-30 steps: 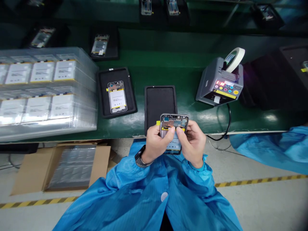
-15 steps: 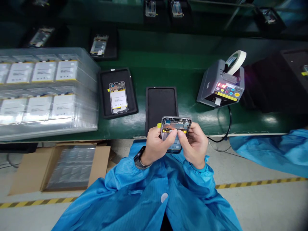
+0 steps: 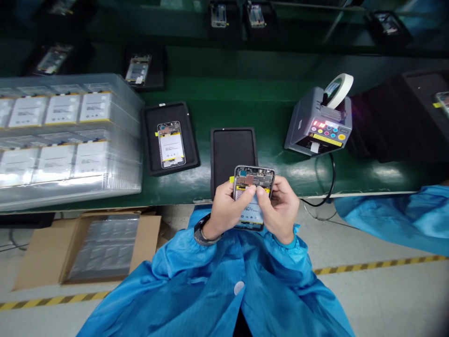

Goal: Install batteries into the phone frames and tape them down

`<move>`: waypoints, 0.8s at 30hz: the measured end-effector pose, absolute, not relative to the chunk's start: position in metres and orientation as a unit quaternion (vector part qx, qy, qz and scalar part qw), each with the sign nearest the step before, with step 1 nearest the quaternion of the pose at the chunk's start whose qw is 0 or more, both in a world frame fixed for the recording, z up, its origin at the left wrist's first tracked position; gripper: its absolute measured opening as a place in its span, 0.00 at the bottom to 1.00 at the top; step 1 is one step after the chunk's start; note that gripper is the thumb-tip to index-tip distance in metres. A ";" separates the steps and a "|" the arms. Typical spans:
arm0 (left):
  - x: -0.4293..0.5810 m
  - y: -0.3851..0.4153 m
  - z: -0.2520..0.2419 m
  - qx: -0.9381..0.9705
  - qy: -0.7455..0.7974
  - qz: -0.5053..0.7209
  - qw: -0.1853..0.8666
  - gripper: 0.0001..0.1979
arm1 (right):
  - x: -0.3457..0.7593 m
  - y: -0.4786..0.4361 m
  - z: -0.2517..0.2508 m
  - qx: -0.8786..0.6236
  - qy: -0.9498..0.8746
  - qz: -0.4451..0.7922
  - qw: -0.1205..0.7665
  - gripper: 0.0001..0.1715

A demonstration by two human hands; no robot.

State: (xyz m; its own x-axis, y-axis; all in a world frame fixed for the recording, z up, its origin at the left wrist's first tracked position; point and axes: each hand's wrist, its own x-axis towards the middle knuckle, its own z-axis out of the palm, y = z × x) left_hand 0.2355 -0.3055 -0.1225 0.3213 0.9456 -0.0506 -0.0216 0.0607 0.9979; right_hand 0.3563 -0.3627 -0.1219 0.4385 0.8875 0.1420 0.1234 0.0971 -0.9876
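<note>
Green bench [image 3: 245, 93] is pretty packed. A tall stack of clear battery trays [image 3: 66, 140] sits on the left. Just right of it is a black tray [image 3: 150, 140] with an open-backed phone [image 3: 171, 144] lying in it, then another black tray [image 3: 233, 150] beside that. A grey automatic tape dispenser [image 3: 308, 126] with a white tape roll [image 3: 345, 83] sits off to the right. There's a cardboard box [image 3: 42, 257] on the floor by the yellow-black hazard tape [image 3: 379, 264].

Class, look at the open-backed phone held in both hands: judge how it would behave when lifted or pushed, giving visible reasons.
The open-backed phone is probably stiff: its frame looks straight between the left hand and right hand. It seems fragile, since its inner parts lie bare. Being flat, it would likely slide, not roll.
</note>
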 end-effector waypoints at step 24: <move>0.239 -0.309 -0.121 0.578 0.430 0.408 0.561 0.11 | 0.361 -0.361 -0.113 -0.600 -0.428 0.337 0.586 0.06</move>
State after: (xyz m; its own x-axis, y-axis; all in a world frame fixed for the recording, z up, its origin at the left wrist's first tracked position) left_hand 0.2392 -0.3091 -0.1215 0.2975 0.9547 -0.0117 0.0394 0.0000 0.9992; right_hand 0.3613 -0.3605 -0.1130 0.4067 0.9084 0.0971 0.1197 0.0524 -0.9914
